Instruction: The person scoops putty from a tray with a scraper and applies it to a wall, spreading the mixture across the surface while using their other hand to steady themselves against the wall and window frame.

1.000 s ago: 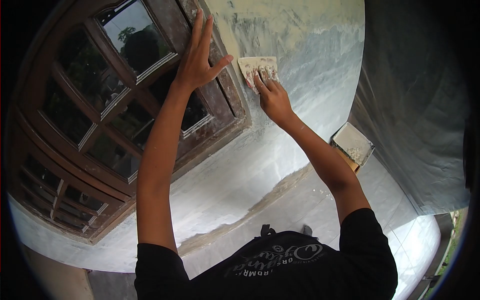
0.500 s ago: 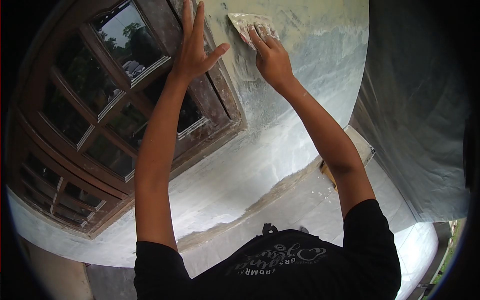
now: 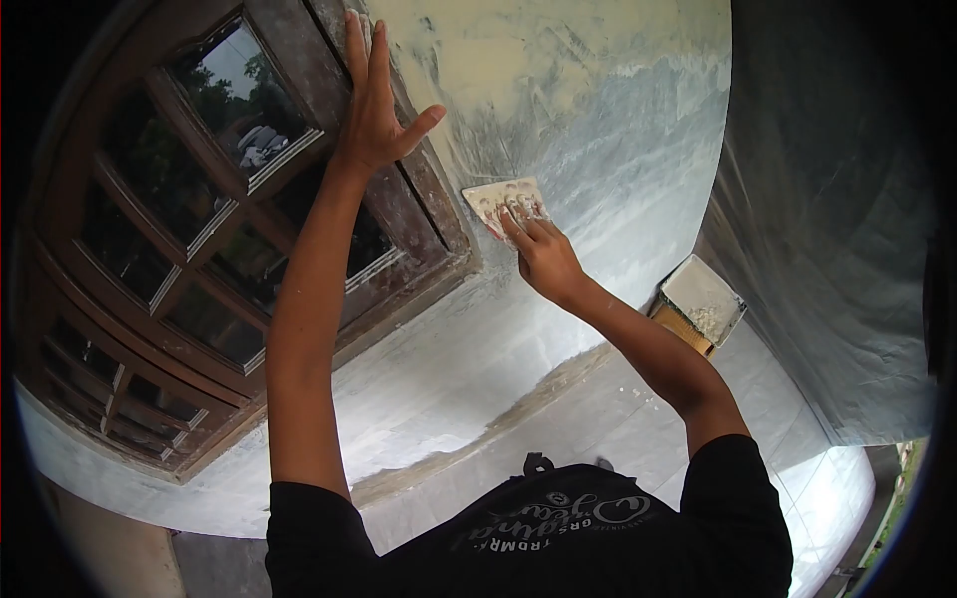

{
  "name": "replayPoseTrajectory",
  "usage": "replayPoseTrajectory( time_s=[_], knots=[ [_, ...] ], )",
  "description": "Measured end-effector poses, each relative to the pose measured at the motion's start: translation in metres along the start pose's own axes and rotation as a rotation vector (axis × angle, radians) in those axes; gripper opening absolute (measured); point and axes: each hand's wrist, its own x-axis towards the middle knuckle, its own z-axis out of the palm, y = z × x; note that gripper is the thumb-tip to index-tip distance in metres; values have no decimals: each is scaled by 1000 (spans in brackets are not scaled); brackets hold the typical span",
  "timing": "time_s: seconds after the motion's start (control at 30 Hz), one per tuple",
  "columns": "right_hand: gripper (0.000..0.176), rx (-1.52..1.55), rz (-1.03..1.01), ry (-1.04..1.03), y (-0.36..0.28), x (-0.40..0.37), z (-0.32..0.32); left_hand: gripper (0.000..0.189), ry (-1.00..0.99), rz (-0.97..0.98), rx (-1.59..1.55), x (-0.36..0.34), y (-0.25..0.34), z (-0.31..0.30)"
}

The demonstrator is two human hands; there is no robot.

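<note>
My right hand presses a flat, putty-smeared scraper against the plastered wall, just right of the window frame's lower corner. My fingers lie spread over the blade's lower half. My left hand rests flat with spread fingers on the brown wooden window frame, higher up and to the left of the scraper. It holds nothing. The wall is yellowish above and grey-white with fresh filler below.
A large brown window with several glass panes fills the left. A square tray with white filler sits on the tiled floor by the wall. A grey plastic sheet hangs on the right.
My right hand has pulled the scraper down the wall, from near the top of the view to beside the window's lower corner. The left hand stays on the frame.
</note>
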Motion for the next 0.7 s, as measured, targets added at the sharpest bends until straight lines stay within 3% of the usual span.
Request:
replayPoseTrajectory(
  time_s=[0.1, 0.17, 0.27, 0.33, 0.6, 0.67, 0.7],
  knots=[
    [66, 105, 79, 134, 12, 32, -34, 107, 22, 12, -27, 0, -1, -1],
    [60, 37, 129, 252, 15, 84, -59, 107, 11, 16, -15, 0, 1, -1],
    [59, -59, 145, 293, 29, 137, -55, 106, 6, 22, -36, 0, 0, -1],
    [57, -223, 52, 342, 31, 151, -41, 106, 13, 18, -72, 1, -2, -1],
    [58, -126, 61, 171, -6, 55, -18, 104, -1, 65, 42, 2, 3, 0],
    [59, 54, 166, -25, -11, 36, -28, 104, -5, 64, 42, 2, 3, 0],
    [59, 54, 165, -26, -11, 39, -31, 104, -11, 61, 43, 1, 3, -1]
  ],
)
